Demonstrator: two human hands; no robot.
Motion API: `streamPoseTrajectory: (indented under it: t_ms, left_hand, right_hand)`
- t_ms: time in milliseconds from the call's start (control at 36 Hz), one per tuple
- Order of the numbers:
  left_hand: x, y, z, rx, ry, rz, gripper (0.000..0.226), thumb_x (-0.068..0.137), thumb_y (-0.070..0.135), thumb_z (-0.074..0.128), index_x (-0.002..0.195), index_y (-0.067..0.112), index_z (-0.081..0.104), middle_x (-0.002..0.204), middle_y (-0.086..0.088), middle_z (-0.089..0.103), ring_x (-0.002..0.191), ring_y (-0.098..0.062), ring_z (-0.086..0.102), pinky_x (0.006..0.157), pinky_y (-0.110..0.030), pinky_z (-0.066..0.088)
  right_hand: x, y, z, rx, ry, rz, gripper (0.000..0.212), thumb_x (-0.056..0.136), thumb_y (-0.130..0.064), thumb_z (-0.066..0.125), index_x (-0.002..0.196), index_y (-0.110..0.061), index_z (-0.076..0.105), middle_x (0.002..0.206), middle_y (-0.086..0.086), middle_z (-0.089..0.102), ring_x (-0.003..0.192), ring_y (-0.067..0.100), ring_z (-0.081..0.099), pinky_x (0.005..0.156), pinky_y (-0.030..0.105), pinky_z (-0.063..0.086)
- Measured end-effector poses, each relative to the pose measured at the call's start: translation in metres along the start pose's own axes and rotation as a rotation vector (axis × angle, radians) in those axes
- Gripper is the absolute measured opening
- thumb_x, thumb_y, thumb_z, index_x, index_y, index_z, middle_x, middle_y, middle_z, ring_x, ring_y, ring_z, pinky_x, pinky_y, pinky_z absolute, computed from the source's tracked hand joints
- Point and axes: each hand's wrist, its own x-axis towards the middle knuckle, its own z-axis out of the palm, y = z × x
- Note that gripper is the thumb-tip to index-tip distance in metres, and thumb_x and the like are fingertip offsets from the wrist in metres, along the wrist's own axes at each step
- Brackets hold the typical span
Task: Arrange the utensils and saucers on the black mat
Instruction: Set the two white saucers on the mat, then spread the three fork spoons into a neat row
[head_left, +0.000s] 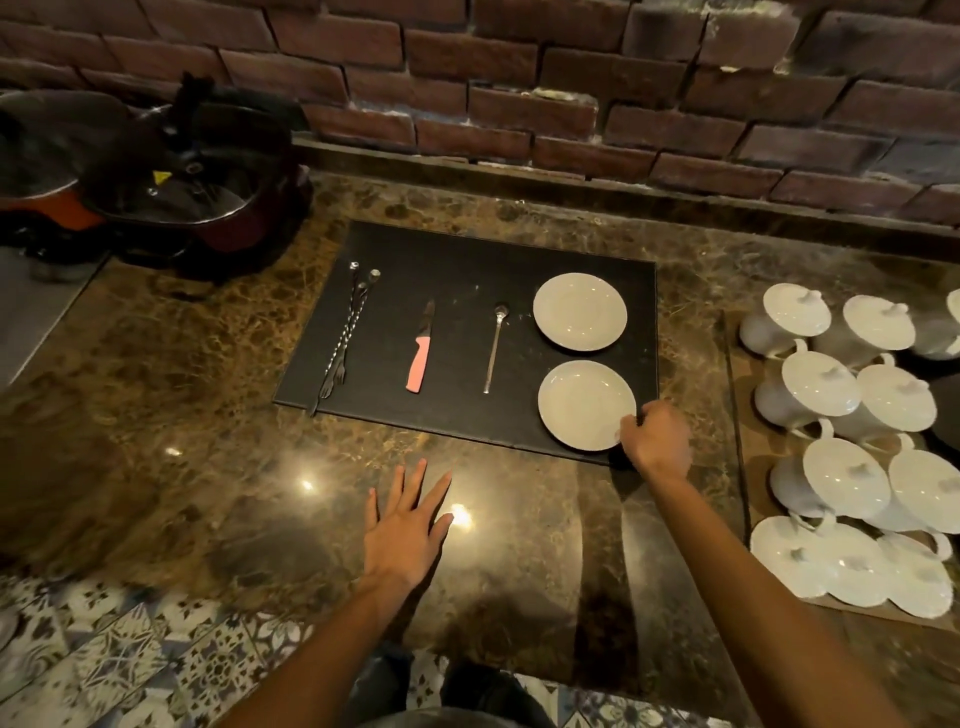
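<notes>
A black mat (447, 260) lies on the marble counter. On it, from left to right, lie two twisted bar forks (343, 332), a pink-handled knife (420, 353) and a long thin spoon (493, 348). Two white saucers sit at the mat's right side, the far saucer (579, 310) and the near saucer (584, 404). My right hand (655, 436) grips the near saucer's right rim at the mat's front right corner. Flat on the counter in front of the mat rests my left hand (402, 530), fingers spread and holding nothing.
Several white lidded tureens (852, 447) crowd a board on the right. Dark pots (171, 192) stand at the back left. A brick wall (519, 78) runs behind the counter. Patterned floor tiles (130, 665) show below the counter's front edge.
</notes>
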Motion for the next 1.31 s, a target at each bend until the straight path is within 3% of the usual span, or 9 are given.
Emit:
streamPoseTrajectory:
  t_ms: [83,250,389,472,611,861,1000,1139,1306]
  left_hand:
    - [-0.013,-0.023,0.006,-0.014,0.032,0.018,0.059,0.105,0.058,0.018,0.159,0.048,-0.004,0.170,0.008,-0.018,0.156,-0.019,-0.020,0.127,-0.045,-0.005]
    - [-0.022,-0.088,0.003,-0.032,0.071,-0.007,0.061,0.101,0.064,0.017,0.160,0.047,0.010,0.170,0.011,-0.012,0.155,-0.014,-0.016,0.127,-0.040,0.000]
    - [-0.020,-0.146,-0.023,-0.113,0.231,-0.035,0.058,0.102,0.057,0.025,0.145,0.032,0.055,0.158,0.002,0.046,0.147,-0.019,0.042,0.114,-0.038,0.037]
    - [-0.011,-0.181,-0.040,-0.148,0.304,-0.001,0.061,0.099,0.055,0.023,0.137,0.028,0.062,0.144,0.002,0.059,0.132,-0.020,0.057,0.103,-0.039,0.047]
    - [0.015,-0.238,-0.061,-0.115,0.298,-0.029,0.046,0.104,0.049,0.033,0.142,0.036,0.054,0.154,-0.001,0.047,0.139,-0.022,0.047,0.112,-0.044,0.037]
    - [0.079,-0.319,-0.073,-0.023,0.228,0.049,0.063,0.096,0.064,0.012,0.156,0.050,0.026,0.171,0.008,0.016,0.159,-0.019,0.010,0.125,-0.049,0.011]
    - [0.121,-0.333,-0.083,-0.028,0.284,0.076,0.061,0.099,0.064,0.013,0.157,0.050,0.022,0.171,0.006,0.015,0.159,-0.023,0.010,0.126,-0.054,0.008]
    - [0.166,-0.331,-0.096,-0.038,0.301,0.086,0.056,0.099,0.066,0.001,0.154,0.058,0.000,0.171,0.012,-0.004,0.159,-0.018,-0.008,0.125,-0.054,-0.008]
    - [0.209,-0.313,-0.116,-0.032,0.357,0.114,0.054,0.102,0.061,0.010,0.156,0.056,0.009,0.172,0.011,0.003,0.159,-0.020,-0.003,0.125,-0.059,-0.003]
  right_hand:
    - [-0.025,-0.013,0.006,-0.084,0.095,-0.117,0.037,0.093,-0.029,0.055,0.124,-0.011,0.055,0.127,0.017,0.053,0.117,0.035,0.051,0.099,0.049,0.043]
    - [-0.063,-0.048,0.041,0.006,-0.035,-0.343,0.024,0.093,-0.024,0.056,0.115,-0.015,0.062,0.117,0.009,0.059,0.108,0.024,0.054,0.095,0.044,0.047]
    - [-0.096,-0.092,0.075,0.064,-0.206,-0.451,0.013,0.091,-0.017,0.059,0.102,-0.014,0.066,0.097,0.001,0.057,0.090,0.018,0.058,0.081,0.026,0.043]
    - [-0.113,-0.124,0.097,0.089,-0.257,-0.464,0.012,0.091,-0.013,0.058,0.101,-0.012,0.065,0.095,0.000,0.052,0.087,0.020,0.058,0.082,0.028,0.044]
    - [-0.134,-0.176,0.133,0.103,-0.272,-0.427,0.015,0.092,-0.012,0.058,0.103,-0.008,0.067,0.100,0.007,0.060,0.092,0.022,0.060,0.086,0.031,0.046]
    - [-0.148,-0.254,0.188,0.141,-0.245,-0.378,0.014,0.091,-0.011,0.058,0.102,-0.008,0.067,0.099,0.007,0.063,0.093,0.022,0.061,0.088,0.032,0.048]
    - [-0.135,-0.286,0.206,0.161,-0.197,-0.333,0.014,0.090,-0.010,0.059,0.101,-0.007,0.068,0.098,0.008,0.063,0.090,0.023,0.061,0.085,0.029,0.044]
    - [-0.112,-0.313,0.216,0.200,-0.134,-0.288,0.011,0.088,-0.009,0.061,0.095,-0.009,0.069,0.092,0.007,0.065,0.086,0.023,0.064,0.083,0.030,0.046]
    - [-0.082,-0.345,0.230,0.215,-0.091,-0.272,0.007,0.088,-0.014,0.063,0.090,-0.012,0.069,0.088,0.006,0.067,0.080,0.020,0.063,0.082,0.034,0.050]
